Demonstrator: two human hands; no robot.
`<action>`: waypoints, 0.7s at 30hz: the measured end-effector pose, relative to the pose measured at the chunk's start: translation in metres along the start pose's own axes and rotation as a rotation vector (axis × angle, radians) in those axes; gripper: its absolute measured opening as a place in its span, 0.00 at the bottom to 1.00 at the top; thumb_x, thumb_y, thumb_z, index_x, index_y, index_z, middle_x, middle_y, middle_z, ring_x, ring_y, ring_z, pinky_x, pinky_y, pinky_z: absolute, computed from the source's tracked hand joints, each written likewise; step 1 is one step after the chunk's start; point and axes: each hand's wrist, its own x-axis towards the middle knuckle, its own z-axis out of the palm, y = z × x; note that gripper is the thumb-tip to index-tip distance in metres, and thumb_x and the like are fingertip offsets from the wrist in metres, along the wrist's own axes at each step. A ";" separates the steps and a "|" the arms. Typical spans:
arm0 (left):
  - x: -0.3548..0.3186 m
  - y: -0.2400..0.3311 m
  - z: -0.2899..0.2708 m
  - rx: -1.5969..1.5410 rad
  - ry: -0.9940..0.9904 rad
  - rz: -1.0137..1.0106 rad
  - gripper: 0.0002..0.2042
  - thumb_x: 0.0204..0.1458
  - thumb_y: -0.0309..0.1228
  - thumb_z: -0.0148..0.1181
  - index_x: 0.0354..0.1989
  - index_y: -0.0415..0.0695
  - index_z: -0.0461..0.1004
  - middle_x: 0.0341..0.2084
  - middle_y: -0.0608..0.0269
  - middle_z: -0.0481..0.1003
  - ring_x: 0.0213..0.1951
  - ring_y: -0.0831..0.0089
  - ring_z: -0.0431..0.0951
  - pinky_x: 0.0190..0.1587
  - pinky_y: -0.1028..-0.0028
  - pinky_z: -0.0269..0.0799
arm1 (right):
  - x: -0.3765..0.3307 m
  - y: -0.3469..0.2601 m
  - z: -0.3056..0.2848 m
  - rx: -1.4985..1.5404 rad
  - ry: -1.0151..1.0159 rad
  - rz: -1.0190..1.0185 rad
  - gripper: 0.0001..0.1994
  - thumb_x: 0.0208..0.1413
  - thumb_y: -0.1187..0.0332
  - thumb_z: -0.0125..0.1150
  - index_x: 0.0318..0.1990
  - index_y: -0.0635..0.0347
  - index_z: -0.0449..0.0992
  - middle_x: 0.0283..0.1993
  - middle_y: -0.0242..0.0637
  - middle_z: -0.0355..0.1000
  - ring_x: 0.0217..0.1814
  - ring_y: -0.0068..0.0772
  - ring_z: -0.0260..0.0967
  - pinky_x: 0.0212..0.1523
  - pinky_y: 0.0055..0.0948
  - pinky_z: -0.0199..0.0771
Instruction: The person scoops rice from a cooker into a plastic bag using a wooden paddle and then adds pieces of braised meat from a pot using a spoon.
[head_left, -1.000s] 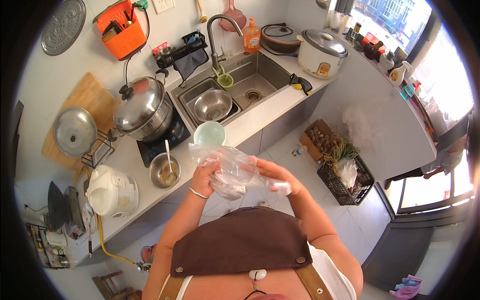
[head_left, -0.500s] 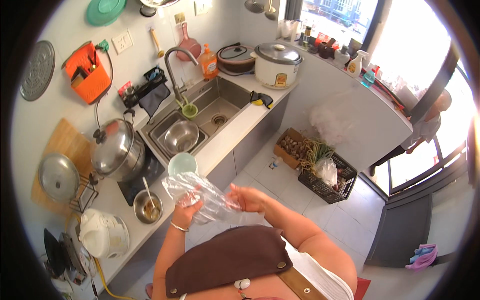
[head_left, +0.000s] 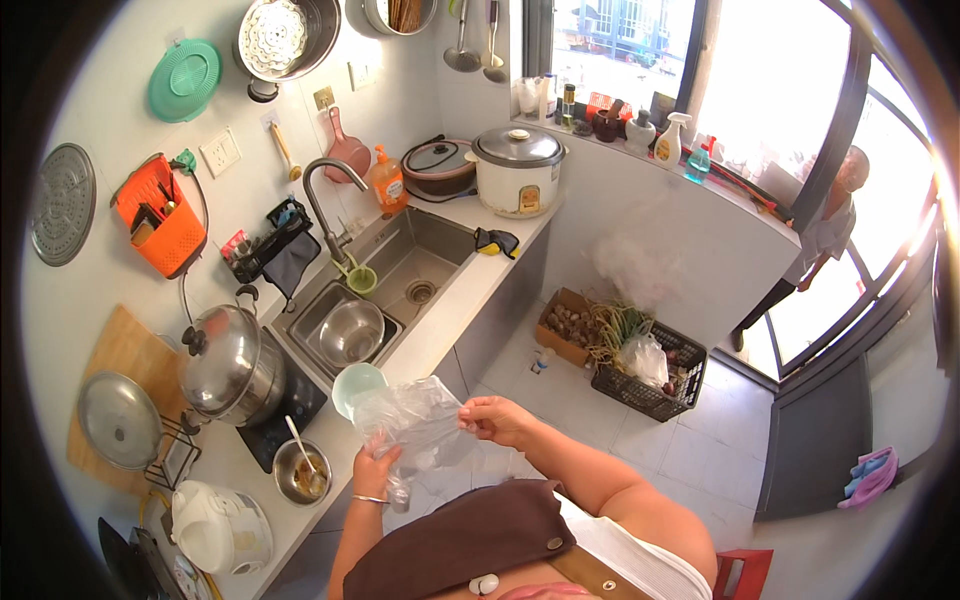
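A crumpled clear plastic bag [head_left: 418, 420] is stretched between my two hands, in front of the counter's edge. My left hand [head_left: 376, 466], with a bracelet at its wrist, grips the bag's lower left part. The fingers of my right hand [head_left: 492, 418] pinch its right edge. Just behind the bag, a pale green bowl [head_left: 358, 388] sits on the counter, partly covered by it. Nearest my left hand on the counter is a steel bowl [head_left: 301, 474] with brown sauce and a spoon in it. What the bag holds, if anything, I cannot make out.
A steel basin [head_left: 351, 332] stands in the sink [head_left: 430, 245]. Left are a large steamer pot [head_left: 228, 362] and a white kettle-like appliance [head_left: 218, 528]. A rice cooker [head_left: 518, 172] is at the back. A black crate [head_left: 640, 385] stands on the floor. Outside the door stands a person [head_left: 825, 235].
My right hand has moved slightly up and now pinches the bag's edge; the bag is spread wider between my hands. The view has shifted, showing more of the upper wall.
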 end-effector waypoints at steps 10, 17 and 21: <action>-0.022 -0.081 -0.027 -0.247 -0.083 -0.620 0.11 0.51 0.35 0.59 0.33 0.38 0.73 0.27 0.55 0.76 0.32 0.63 0.78 0.34 0.62 0.74 | -0.015 -0.024 -0.015 0.097 0.306 -0.166 0.04 0.54 0.68 0.62 0.30 0.56 0.74 0.27 0.29 0.73 0.19 0.16 0.60 0.16 0.17 0.52; -0.060 -0.057 -0.001 0.557 -0.345 -0.277 0.07 0.48 0.25 0.57 0.34 0.37 0.73 0.31 0.52 0.77 0.37 0.62 0.78 0.38 0.64 0.75 | -0.027 -0.053 -0.035 0.244 0.584 -0.600 0.03 0.56 0.71 0.57 0.31 0.57 0.72 0.30 0.32 0.75 0.20 0.13 0.58 0.16 0.16 0.50; -0.056 -0.053 0.005 0.582 -0.350 -0.211 0.07 0.47 0.23 0.56 0.35 0.36 0.72 0.32 0.51 0.77 0.37 0.62 0.78 0.39 0.65 0.75 | -0.039 -0.069 -0.031 0.125 0.584 -0.685 0.04 0.56 0.70 0.58 0.31 0.57 0.72 0.31 0.33 0.75 0.21 0.14 0.60 0.16 0.15 0.52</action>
